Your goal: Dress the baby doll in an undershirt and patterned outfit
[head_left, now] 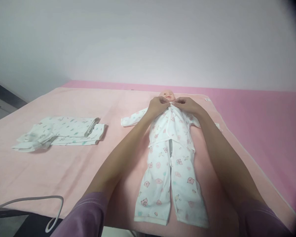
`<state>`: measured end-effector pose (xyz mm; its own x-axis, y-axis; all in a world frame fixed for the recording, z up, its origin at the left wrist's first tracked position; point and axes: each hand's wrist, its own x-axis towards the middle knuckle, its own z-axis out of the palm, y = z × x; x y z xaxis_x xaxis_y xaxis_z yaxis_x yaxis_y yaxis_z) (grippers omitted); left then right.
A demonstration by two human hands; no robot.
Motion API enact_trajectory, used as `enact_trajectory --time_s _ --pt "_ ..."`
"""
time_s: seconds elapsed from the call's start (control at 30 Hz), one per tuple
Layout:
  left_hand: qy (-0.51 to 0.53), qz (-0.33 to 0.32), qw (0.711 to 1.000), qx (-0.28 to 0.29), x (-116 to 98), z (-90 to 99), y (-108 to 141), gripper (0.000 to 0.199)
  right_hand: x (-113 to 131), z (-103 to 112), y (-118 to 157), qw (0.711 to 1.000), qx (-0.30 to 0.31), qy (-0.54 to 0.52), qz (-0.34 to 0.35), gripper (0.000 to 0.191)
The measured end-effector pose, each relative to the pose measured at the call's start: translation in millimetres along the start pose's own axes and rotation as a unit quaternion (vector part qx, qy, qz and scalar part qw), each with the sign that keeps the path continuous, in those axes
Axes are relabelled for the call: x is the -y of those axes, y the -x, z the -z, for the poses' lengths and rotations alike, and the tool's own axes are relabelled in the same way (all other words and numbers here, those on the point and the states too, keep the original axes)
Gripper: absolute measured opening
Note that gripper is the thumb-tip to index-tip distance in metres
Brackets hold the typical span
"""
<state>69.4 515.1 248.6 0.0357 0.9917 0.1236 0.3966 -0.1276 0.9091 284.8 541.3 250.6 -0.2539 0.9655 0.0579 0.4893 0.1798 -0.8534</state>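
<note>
A baby doll lies on its back, its head toward the wall. It is dressed in a white printed baby shirt and matching baby pants. At the shirt's neckline, just below the doll's chin, my left hand pinches the collar with closed fingers. My right hand is close beside it, its fingers also pinched on the collar. The fingertips partly hide the neckline. One shirt sleeve stretches out to the left; my right forearm covers part of the other. A gap shows between the two pant legs.
Folded white printed baby clothes lie on the left of the peach blanket. Under it is a pink surface, visible at the right and back. A pale wall rises behind. A white cable curls at the lower left edge.
</note>
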Motion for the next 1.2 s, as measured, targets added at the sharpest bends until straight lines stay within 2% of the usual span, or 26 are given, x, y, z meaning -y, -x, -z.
enact_trajectory --time_s 0.27,0.43,0.53,0.7,1.03,1.2 --pt "0.027 0.03 0.999 0.012 -2 1.7 1 0.019 4 3 1 0.999 0.019 0.012 -0.04 0.06" --pt "0.037 0.036 0.999 0.009 -3 1.1 1 0.021 1 1 0 1.0 0.009 -0.007 -0.022 0.06" --pt "0.043 0.04 0.998 0.008 -1 -0.2 0 0.022 0 -3 -1 1.0 -0.015 -0.004 -0.007 0.053" --pt "0.037 0.047 0.998 0.01 -2 2.6 2 0.023 -1 -14 -2 0.996 -0.069 0.018 0.062 0.031" --pt "-0.012 0.021 0.999 0.031 0 3.7 1 0.019 -10 -24 6 0.989 -0.103 0.007 0.109 0.029" --pt "-0.016 0.002 0.999 0.033 2 1.0 3 0.015 -10 -26 9 0.99 -0.102 -0.004 0.092 0.027"
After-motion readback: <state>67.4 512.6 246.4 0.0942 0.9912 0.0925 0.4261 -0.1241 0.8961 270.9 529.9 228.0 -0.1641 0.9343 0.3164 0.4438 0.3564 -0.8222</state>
